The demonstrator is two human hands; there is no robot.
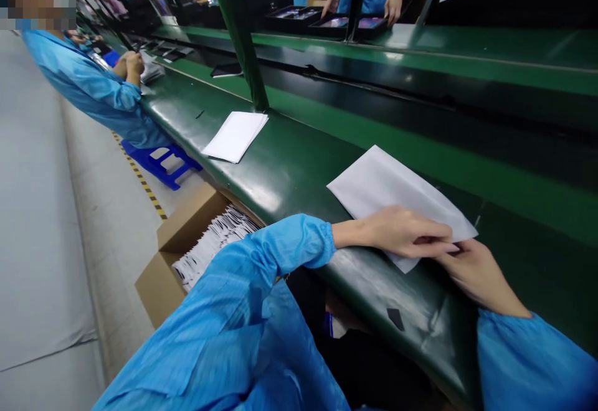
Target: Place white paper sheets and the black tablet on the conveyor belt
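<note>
Here the left hand (406, 231) lies flat, fingers outstretched, on the near corner of a white sheet (392, 190) on the green tabletop (289, 168). The right hand (471, 271) pinches that corner's edge. Seemingly mid-fold; creasing next needs aligned edges.

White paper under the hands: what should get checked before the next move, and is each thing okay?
1. White paper lies flat on the green bench: ok.
2. Left hand presses on the paper's near edge: ok.
3. Right hand touches the near corner: ok.
4. Grip on the corner is firm: cannot tell, fingers overlap.
5. Second paper stack lies apart, out of the way: ok.
6. Cardboard box of packets sits below the bench, by the left elbow: ok.
</note>
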